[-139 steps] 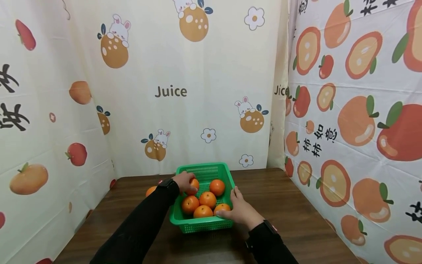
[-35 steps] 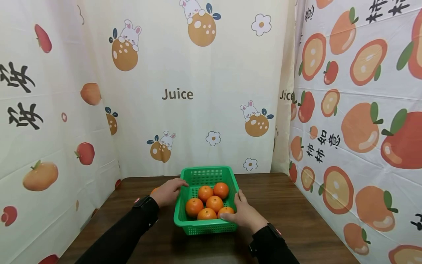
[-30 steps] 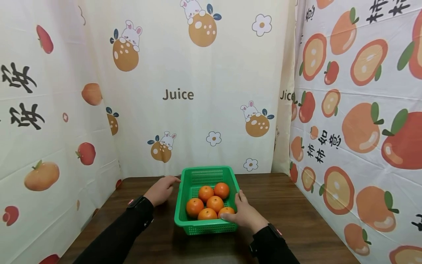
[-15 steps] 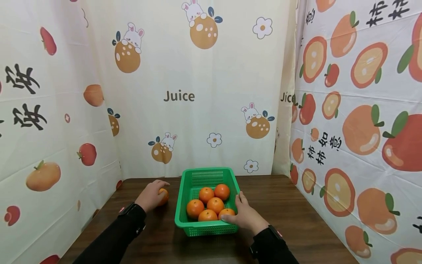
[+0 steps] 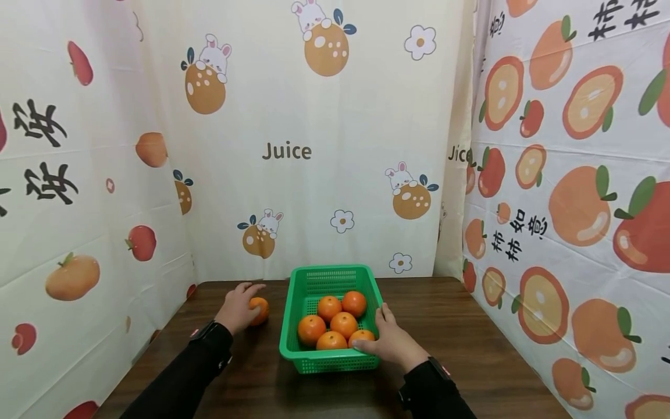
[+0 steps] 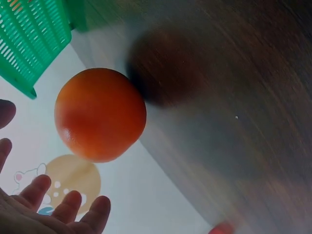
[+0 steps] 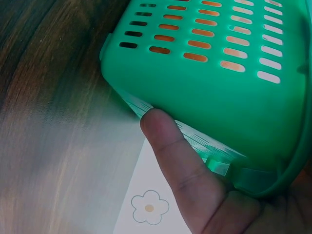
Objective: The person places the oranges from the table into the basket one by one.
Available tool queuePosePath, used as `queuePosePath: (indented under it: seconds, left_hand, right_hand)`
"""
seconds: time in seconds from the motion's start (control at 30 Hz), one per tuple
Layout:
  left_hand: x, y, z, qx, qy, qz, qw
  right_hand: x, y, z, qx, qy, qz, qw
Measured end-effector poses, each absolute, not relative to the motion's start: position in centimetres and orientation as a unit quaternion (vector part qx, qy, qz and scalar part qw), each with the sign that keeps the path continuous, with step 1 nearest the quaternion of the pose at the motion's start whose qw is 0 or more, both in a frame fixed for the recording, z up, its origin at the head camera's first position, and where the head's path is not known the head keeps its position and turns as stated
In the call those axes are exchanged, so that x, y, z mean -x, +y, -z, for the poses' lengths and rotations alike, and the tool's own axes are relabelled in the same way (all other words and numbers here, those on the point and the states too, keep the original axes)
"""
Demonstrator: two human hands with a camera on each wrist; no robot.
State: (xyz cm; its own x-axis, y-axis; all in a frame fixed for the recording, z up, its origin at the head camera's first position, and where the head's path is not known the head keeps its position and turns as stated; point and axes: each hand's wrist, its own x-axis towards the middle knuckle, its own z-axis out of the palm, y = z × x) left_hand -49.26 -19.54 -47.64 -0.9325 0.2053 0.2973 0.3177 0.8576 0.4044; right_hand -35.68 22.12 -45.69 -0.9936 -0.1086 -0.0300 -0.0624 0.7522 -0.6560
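Note:
In the head view my left hand point(image 5: 238, 309) is at an orange point(image 5: 260, 311) on the table, left of the basket. The left wrist view shows its spread fingertips point(image 6: 68, 207) apart from that orange point(image 6: 100, 114). My right hand point(image 5: 394, 340) grips the front right corner of a green plastic basket point(image 5: 293, 302), thumb over the rim and fingers along the outer side. A finger point(image 7: 168, 141) lies against the basket's slotted wall point(image 7: 195, 87) in the right wrist view. Several oranges point(image 5: 344, 325) lie in the basket's front and middle, its back left floor showing bare.
The brown wooden table point(image 5: 445, 343) extends on both sides of the basket. A cream fruit-print curtain point(image 5: 335, 174) hangs behind its back edge, with printed cloths at the left point(image 5: 104, 279) and right point(image 5: 523, 244).
Earlier my left hand held an orange in the basket; that orange now lies with the others. The hand has since moved left to the orange on the table. My right hand stays on the basket.

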Motion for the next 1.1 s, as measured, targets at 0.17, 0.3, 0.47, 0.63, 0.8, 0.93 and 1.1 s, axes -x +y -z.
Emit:
queuePosePath:
  seconds: [0.17,0.3,0.47,0.63,0.8,0.93,1.1]
  left_hand:
    - [49.6,-19.1,48.3,0.157,-0.959,0.209,0.114]
    - [49.6,-18.7,48.8,0.166,-0.964,0.184,0.095]
    - [49.6,-18.5,49.1,0.145,-0.972,0.172,0.072]
    - [50.3,-18.7,49.5,0.129,-0.975,0.157,0.084]
    - [50.7,-19.0,49.8,0.122,-0.979,0.147,0.066]
    - [50.4,-19.2,50.0,0.122,-0.982,0.139,0.043]
    - [50.2,-19.0,49.5,0.113,-0.984,0.136,0.023]
  right_hand:
    - [35.7,22.3,45.9,0.045,0.936,0.348,0.034]
    - [35.7,22.2,45.9,0.045,0.935,0.351,0.036]
    - [35.7,22.1,45.9,0.049,0.934,0.351,0.038]
    - [35.8,22.1,45.8,0.048,0.936,0.345,0.038]
    - [36.0,22.1,45.7,0.046,0.936,0.346,0.037]
    - [36.1,22.1,45.8,0.047,0.938,0.341,0.039]
    - [35.8,22.2,45.7,0.045,0.936,0.348,0.04]
